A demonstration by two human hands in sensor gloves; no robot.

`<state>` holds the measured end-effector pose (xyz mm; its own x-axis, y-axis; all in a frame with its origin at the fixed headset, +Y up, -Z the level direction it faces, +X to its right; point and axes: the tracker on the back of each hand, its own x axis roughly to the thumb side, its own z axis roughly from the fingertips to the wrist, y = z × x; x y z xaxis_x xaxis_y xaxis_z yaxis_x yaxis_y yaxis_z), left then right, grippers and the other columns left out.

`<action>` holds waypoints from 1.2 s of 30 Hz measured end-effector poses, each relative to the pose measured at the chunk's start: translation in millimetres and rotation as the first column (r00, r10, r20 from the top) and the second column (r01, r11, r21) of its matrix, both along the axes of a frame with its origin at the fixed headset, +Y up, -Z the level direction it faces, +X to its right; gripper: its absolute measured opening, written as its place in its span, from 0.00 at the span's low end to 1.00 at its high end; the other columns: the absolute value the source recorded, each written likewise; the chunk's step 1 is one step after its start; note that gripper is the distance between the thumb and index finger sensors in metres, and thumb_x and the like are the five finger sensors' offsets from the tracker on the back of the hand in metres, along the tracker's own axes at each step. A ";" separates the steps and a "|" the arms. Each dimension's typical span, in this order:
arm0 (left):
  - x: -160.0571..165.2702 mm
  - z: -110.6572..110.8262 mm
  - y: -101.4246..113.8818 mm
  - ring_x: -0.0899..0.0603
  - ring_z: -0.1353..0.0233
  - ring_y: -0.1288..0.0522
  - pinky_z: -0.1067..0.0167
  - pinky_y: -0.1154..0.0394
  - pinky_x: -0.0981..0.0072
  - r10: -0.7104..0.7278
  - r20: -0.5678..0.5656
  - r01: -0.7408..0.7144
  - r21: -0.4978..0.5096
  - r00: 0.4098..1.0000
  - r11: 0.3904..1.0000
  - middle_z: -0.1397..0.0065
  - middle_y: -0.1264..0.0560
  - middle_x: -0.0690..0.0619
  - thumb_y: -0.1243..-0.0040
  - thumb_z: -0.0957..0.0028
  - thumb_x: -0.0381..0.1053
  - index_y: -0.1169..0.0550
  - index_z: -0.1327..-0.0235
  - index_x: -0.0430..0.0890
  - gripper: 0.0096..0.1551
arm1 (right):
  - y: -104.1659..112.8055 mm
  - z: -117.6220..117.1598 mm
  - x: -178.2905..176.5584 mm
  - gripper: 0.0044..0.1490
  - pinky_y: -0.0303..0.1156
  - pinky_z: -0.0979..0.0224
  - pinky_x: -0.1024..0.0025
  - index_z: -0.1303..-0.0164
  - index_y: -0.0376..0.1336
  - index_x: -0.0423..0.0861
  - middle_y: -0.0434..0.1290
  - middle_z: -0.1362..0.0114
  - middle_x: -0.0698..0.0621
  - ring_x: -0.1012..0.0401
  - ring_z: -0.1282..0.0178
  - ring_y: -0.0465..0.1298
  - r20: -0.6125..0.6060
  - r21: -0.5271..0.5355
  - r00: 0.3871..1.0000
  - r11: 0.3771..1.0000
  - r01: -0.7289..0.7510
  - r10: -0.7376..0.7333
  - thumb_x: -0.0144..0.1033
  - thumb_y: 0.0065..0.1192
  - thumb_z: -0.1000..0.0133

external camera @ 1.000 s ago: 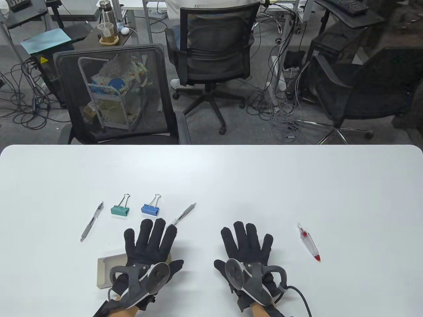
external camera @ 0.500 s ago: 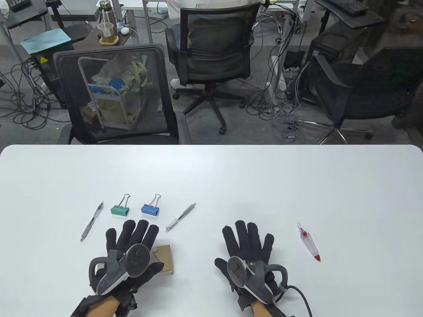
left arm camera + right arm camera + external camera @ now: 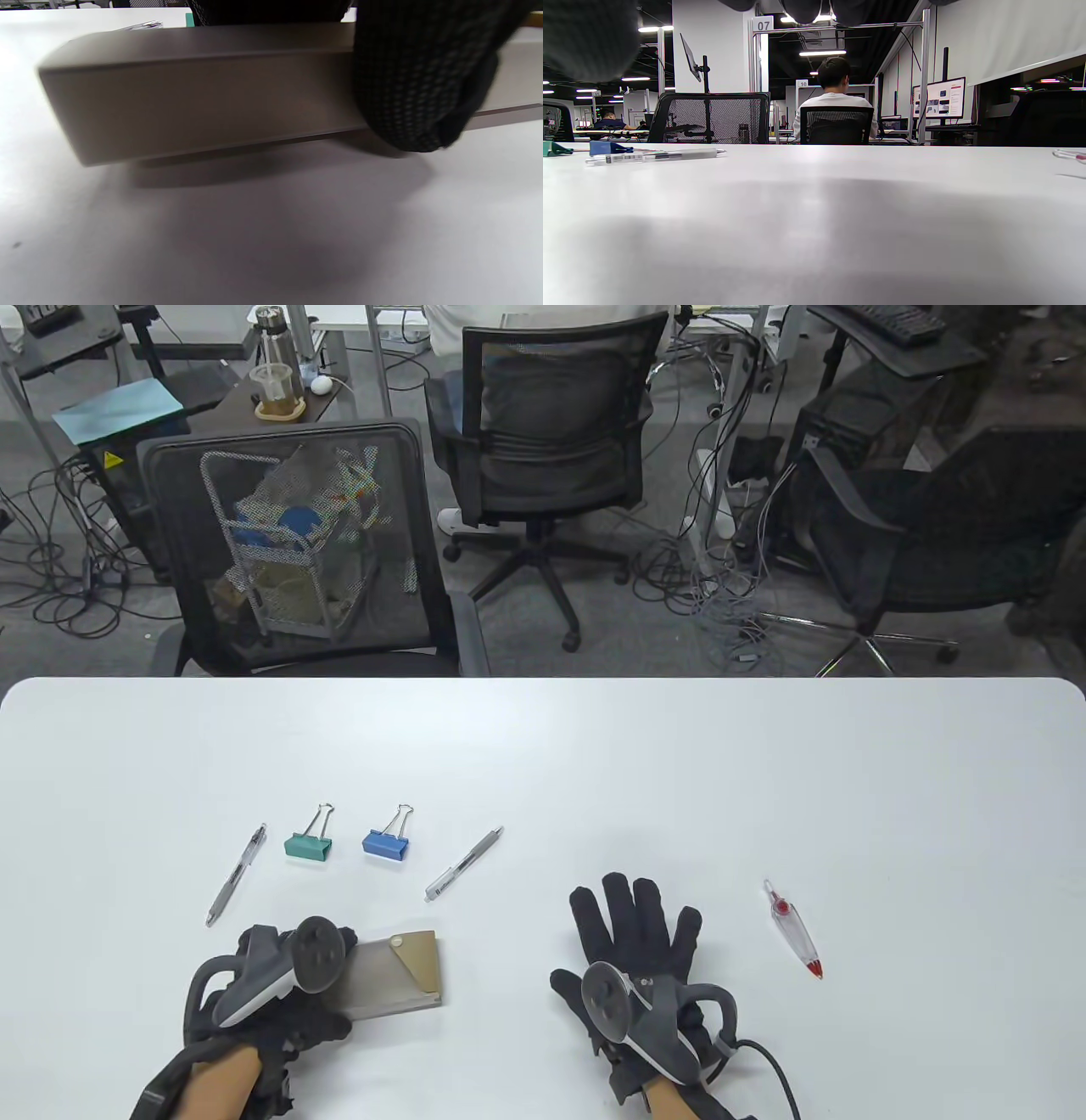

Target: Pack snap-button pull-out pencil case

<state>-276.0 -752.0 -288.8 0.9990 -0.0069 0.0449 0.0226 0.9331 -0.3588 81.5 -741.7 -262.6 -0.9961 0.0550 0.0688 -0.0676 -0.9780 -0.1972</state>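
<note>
A tan box-shaped pencil case [image 3: 399, 976] with a triangular snap flap lies near the table's front left. My left hand [image 3: 280, 984] grips its left end; in the left wrist view the case [image 3: 191, 93] is tilted with one end off the table and a gloved finger [image 3: 420, 84] lies across its side. My right hand [image 3: 640, 933] rests flat on the table, fingers spread, holding nothing. Two pens [image 3: 235, 875] [image 3: 463, 864], a green binder clip [image 3: 307, 845], a blue binder clip [image 3: 383, 843] and a clear red-tipped correction tape [image 3: 796, 931] lie on the table.
The white table [image 3: 594, 763] runs the width of the view. Mesh office chairs [image 3: 297, 551] stand behind its far edge. The right wrist view shows a pen [image 3: 653, 156] and the blue clip [image 3: 606, 148] at its left.
My left hand slid left off the top of the case, curled around its left end and lifted that end. The snap flap now shows. My right hand has stayed put.
</note>
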 end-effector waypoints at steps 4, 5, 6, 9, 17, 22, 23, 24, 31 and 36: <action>23.9 1.8 3.6 0.43 0.14 0.35 0.17 0.50 0.34 0.015 0.082 -0.022 0.087 0.997 0.996 0.15 0.36 0.60 0.21 0.71 0.67 0.37 0.22 0.64 0.60 | 0.0 -0.2 0.2 0.58 0.43 0.17 0.34 0.21 0.36 0.73 0.39 0.08 0.61 0.53 0.08 0.45 -0.001 -0.001 1.000 1.000 0.009 -0.009 0.79 0.56 0.56; 31.8 2.2 4.0 0.42 0.14 0.34 0.17 0.49 0.34 0.019 0.102 -0.031 0.109 0.995 0.994 0.15 0.35 0.59 0.22 0.71 0.68 0.37 0.22 0.63 0.60 | 0.4 0.0 0.4 0.58 0.43 0.17 0.33 0.21 0.36 0.72 0.39 0.08 0.61 0.53 0.08 0.45 -0.002 0.000 1.000 1.000 0.013 -0.013 0.79 0.56 0.56; 45.3 2.9 4.2 0.42 0.15 0.33 0.17 0.48 0.34 0.023 0.136 -0.041 0.135 0.990 0.990 0.16 0.35 0.58 0.22 0.71 0.68 0.37 0.22 0.63 0.60 | 1.0 0.4 0.7 0.58 0.44 0.17 0.33 0.21 0.36 0.72 0.40 0.08 0.61 0.53 0.09 0.45 -0.006 0.001 1.000 1.000 0.018 -0.018 0.79 0.56 0.56; 75.0 4.4 1.6 0.41 0.16 0.31 0.18 0.47 0.34 0.015 0.198 -0.048 0.162 0.980 0.986 0.16 0.35 0.57 0.24 0.72 0.70 0.37 0.21 0.62 0.60 | 2.6 1.5 1.0 0.57 0.44 0.17 0.33 0.21 0.36 0.72 0.40 0.08 0.61 0.53 0.09 0.45 -0.014 0.006 1.000 1.000 0.028 -0.028 0.79 0.55 0.55; 141.9 15.2 -15.6 0.40 0.20 0.28 0.19 0.43 0.36 0.010 0.316 -0.081 0.214 0.949 0.973 0.18 0.34 0.56 0.29 0.72 0.74 0.36 0.22 0.61 0.59 | 6.0 5.2 -1.4 0.56 0.50 0.16 0.36 0.20 0.39 0.70 0.44 0.08 0.60 0.53 0.10 0.51 -0.046 -0.011 0.996 0.997 0.070 -0.070 0.79 0.54 0.55; 140.7 14.7 -17.4 0.42 0.21 0.27 0.19 0.42 0.37 0.017 0.319 -0.095 0.230 0.948 0.969 0.19 0.32 0.57 0.28 0.74 0.74 0.34 0.23 0.61 0.59 | 8.4 3.5 -15.5 0.50 0.66 0.18 0.53 0.23 0.52 0.72 0.60 0.13 0.62 0.58 0.18 0.68 0.001 -0.076 1.000 0.997 -0.024 0.025 0.80 0.55 0.56; 139.4 13.5 -17.5 0.42 0.21 0.27 0.19 0.42 0.37 0.035 0.319 -0.109 0.219 0.947 0.970 0.19 0.32 0.57 0.28 0.74 0.74 0.34 0.23 0.61 0.59 | 6.1 1.4 -19.3 0.49 0.68 0.20 0.56 0.24 0.53 0.73 0.62 0.14 0.62 0.59 0.20 0.69 0.015 -0.124 0.998 0.991 -0.059 0.061 0.81 0.55 0.57; 138.6 12.4 -17.6 0.42 0.21 0.27 0.19 0.42 0.37 0.045 0.318 -0.117 0.211 0.947 0.970 0.19 0.32 0.57 0.27 0.74 0.74 0.34 0.23 0.61 0.59 | 2.8 -0.9 -22.6 0.48 0.70 0.22 0.59 0.25 0.54 0.73 0.65 0.16 0.63 0.60 0.22 0.71 0.027 -0.162 0.995 0.983 -0.090 0.096 0.81 0.56 0.57; 138.8 12.7 -17.8 0.42 0.21 0.27 0.18 0.43 0.37 0.046 0.320 -0.119 0.213 0.946 0.970 0.19 0.33 0.57 0.27 0.74 0.74 0.34 0.23 0.61 0.59 | -3.7 -9.9 -28.9 0.43 0.78 0.38 0.68 0.30 0.62 0.68 0.79 0.34 0.63 0.63 0.42 0.80 0.047 -0.260 0.994 0.962 -0.079 0.095 0.75 0.62 0.56; 138.4 12.5 -17.4 0.42 0.21 0.27 0.19 0.43 0.36 0.055 0.321 -0.128 0.210 0.945 0.969 0.19 0.32 0.56 0.26 0.75 0.74 0.34 0.24 0.61 0.59 | -0.4 -15.0 -48.2 0.36 0.81 0.47 0.72 0.35 0.67 0.62 0.84 0.44 0.60 0.65 0.53 0.82 -0.018 -0.173 0.966 0.951 -0.257 0.258 0.66 0.62 0.53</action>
